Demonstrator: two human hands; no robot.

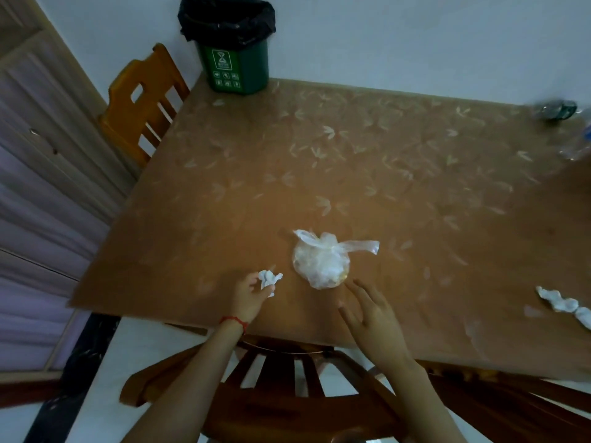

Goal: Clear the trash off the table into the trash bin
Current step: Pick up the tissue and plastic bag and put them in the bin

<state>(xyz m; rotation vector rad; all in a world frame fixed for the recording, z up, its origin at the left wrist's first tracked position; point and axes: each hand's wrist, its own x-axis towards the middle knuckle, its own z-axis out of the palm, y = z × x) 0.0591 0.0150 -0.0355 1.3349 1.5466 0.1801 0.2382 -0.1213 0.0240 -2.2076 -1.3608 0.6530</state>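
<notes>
Left hand (248,295) grip pinches crumpled tissue (269,279); right hand (371,311) splayed near seemingly knotted plastic bag (321,262).

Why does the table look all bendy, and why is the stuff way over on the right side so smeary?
Head view: the wide-angle lens bends the table edges and tilts the trash bin; the bottle-like things at the right edge are smeared by blur, too unclear to name; light is dim, with a soft shadow beside the left hand; the tied plastic bag near the middle is sharper.

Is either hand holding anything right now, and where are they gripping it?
The left hand pinches a crumpled tissue by its lower edge. The right hand is open, holding nothing.
</notes>
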